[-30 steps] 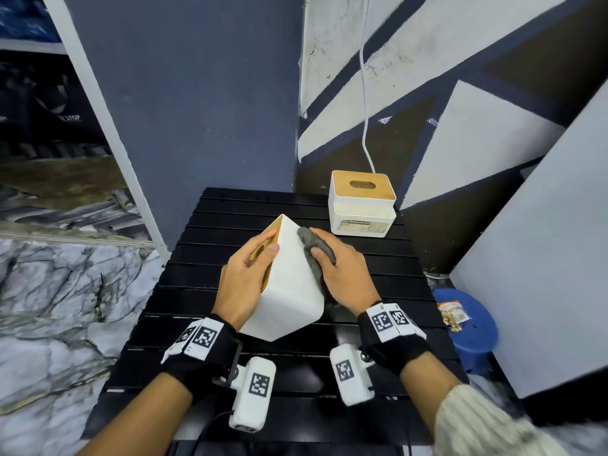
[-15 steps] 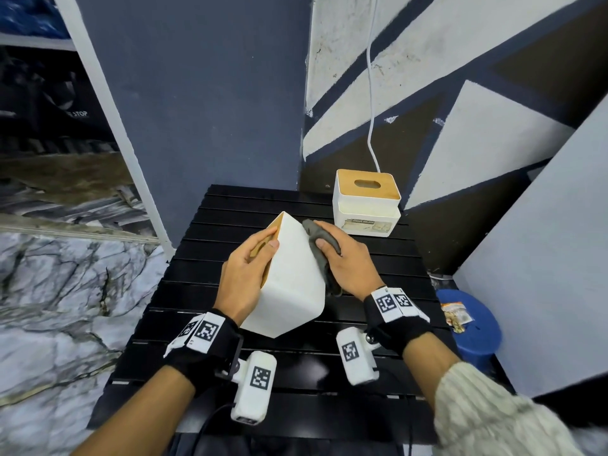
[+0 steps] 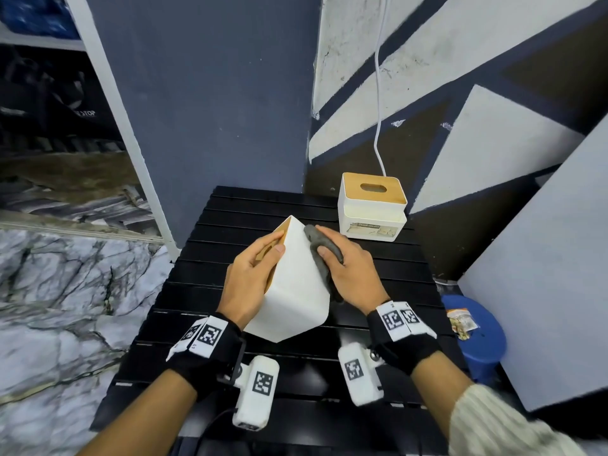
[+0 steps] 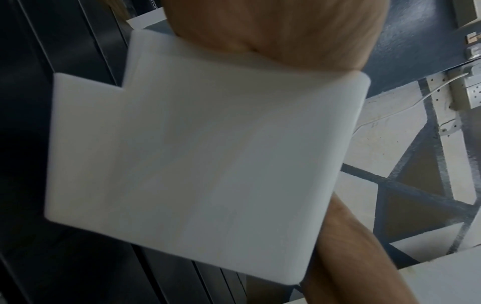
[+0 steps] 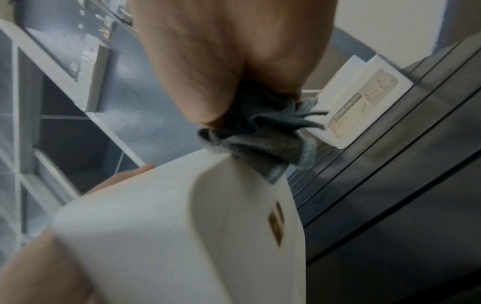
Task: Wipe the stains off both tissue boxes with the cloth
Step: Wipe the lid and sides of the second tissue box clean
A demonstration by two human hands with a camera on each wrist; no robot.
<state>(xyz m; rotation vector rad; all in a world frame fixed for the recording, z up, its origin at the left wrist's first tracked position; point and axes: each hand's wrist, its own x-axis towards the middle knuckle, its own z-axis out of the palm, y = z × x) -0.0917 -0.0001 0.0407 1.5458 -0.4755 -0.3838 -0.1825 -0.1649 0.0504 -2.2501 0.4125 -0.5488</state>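
Observation:
A white tissue box (image 3: 296, 284) with a wooden lid is tipped on its side over the black slatted table (image 3: 378, 284). My left hand (image 3: 253, 271) grips it at the lid end, thumb on the white face. My right hand (image 3: 345, 264) holds a bunched grey cloth (image 3: 320, 248) against the box's right face. In the right wrist view the cloth (image 5: 260, 139) touches the box's upper corner, and the box (image 5: 182, 226) shows a brownish mark (image 5: 275, 222) on its side. The box (image 4: 195, 164) fills the left wrist view. A second tissue box (image 3: 371, 205) stands upright at the table's back right.
The table's back edge meets a dark blue wall and a painted wall, with a white cable (image 3: 378, 110) hanging above the second box. A blue stool (image 3: 473, 334) with a packet on it stands right of the table. Marble floor lies to the left.
My right hand with the cloth has slid a little up and away along the box's right face. The left hand keeps the same hold on the box.

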